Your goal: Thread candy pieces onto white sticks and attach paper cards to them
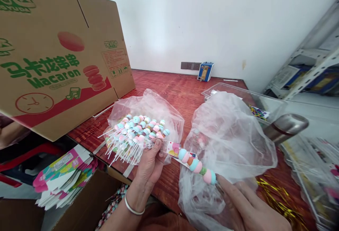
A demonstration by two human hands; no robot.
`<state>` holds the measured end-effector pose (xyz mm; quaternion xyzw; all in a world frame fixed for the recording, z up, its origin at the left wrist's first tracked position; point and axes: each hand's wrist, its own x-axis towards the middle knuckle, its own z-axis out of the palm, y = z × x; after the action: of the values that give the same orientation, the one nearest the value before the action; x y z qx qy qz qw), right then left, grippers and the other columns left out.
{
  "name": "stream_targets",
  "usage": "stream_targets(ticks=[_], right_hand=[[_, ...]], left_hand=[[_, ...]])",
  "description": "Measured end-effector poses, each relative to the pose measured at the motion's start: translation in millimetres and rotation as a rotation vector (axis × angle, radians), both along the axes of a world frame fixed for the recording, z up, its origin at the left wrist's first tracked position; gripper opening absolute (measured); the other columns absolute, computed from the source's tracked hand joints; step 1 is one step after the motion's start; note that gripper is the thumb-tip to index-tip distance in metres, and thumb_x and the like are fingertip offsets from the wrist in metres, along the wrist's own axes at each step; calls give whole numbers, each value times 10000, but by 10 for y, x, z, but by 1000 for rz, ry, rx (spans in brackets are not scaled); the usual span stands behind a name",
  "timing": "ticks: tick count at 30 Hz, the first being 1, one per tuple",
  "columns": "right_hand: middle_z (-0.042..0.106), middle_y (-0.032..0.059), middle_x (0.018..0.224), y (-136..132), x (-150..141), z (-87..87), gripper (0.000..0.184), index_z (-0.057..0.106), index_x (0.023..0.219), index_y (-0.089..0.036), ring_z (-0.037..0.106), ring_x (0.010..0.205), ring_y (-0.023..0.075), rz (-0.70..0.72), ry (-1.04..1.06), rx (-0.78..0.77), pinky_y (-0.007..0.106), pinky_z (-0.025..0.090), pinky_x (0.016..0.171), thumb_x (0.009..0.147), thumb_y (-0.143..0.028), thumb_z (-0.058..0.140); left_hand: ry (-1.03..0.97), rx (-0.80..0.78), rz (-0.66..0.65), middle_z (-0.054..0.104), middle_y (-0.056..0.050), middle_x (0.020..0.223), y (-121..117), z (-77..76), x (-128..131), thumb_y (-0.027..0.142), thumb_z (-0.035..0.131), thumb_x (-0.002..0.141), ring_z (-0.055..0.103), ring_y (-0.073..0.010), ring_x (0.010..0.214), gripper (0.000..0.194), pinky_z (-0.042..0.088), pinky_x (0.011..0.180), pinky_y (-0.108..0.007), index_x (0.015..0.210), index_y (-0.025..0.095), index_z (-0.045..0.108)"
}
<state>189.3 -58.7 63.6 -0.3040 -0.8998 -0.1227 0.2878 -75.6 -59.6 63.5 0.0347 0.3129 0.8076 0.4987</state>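
My left hand [151, 162], with a white bangle at the wrist, pinches the printed, see-through wrapper end of a marshmallow skewer [197, 165]. Pink, blue, orange and green pieces run along it, tilted down to the right. At its lower blue end, the fingertips of my right hand [249, 202] close on the tip; the thumb is partly hidden. Beside my left hand, many pastel marshmallow sticks [140, 128] lie in a clear plastic bag [169, 112], white stick ends toward me. Under the skewer spreads another crumpled clear bag [227, 128] with a little pink inside.
A large macaron carton [58, 54] stands at left. Below it are printed cards [63, 174] and an open box [84, 199]. On the right are a steel flask [288, 126], gold tinsel [280, 199] and clear bins [304, 181]. A blue-white device [205, 71] sits by the wall.
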Motion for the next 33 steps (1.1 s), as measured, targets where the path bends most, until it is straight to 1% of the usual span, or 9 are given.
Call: stream_targets(ticks=[5,9,13,16,18,21,25,28,33], right_hand=[[686,16,733,-47,245,-59,417,573,1359,-176,651,521,109,-36,-84,63,199,449,464,990,-288,416],[723,39,823,-107,300,-40,365,638,1284,-211,699,625,136,-53,7,-16,190,479,516,971,-330,494],[730,38,878,-148,198,59,269,701,1119,-215,710,746,141,-19,209,-438,161,528,642,979,-328,500],[723,4,816,-164,127,86,288,723,1038,-217,688,693,125,2,303,-811,146,528,623,995,-328,461],[719,-13,772,-169,118,64,311,735,1001,-219,678,656,128,10,345,-947,148,524,592,995,-350,454],[721,-13,753,-172,140,30,308,745,976,-222,677,646,140,18,385,-977,158,525,579,982,-366,473],[734,12,801,-196,155,64,257,752,981,-228,679,664,143,-16,380,-847,163,531,595,956,-337,520],[740,28,880,-233,140,87,260,730,1086,-233,691,732,145,-21,362,-805,169,545,651,946,-301,522],[737,55,976,-314,32,-51,291,721,1129,-230,696,952,210,-84,520,-996,252,560,813,918,-346,557]], left_hand=[[161,5,-89,549,56,626,73,-77,98,239,910,580,433,-22,465,349,350,394,-121,715,140,604],[286,75,-154,529,46,610,123,-127,127,270,888,615,470,-53,523,320,376,464,-151,700,142,608],[247,135,-258,518,42,631,159,-143,162,305,886,619,459,-57,552,339,398,517,-167,679,139,596],[152,165,-302,516,50,652,179,-155,214,304,882,634,420,-42,525,338,403,525,-166,698,145,591],[123,171,-319,513,52,650,189,-163,255,303,868,660,416,-40,520,320,414,541,-169,711,146,595],[140,140,-319,530,43,638,203,-163,304,320,878,639,451,-54,537,334,424,553,-180,701,143,601],[200,51,-269,572,31,641,214,-143,339,277,899,582,513,-72,567,333,436,566,-185,687,136,616],[187,52,-278,624,11,710,212,-110,381,232,880,619,589,-95,647,282,487,645,-204,726,137,637],[-17,69,-337,678,-5,837,224,-3,524,185,818,711,668,-145,806,189,549,835,-307,806,155,657]])
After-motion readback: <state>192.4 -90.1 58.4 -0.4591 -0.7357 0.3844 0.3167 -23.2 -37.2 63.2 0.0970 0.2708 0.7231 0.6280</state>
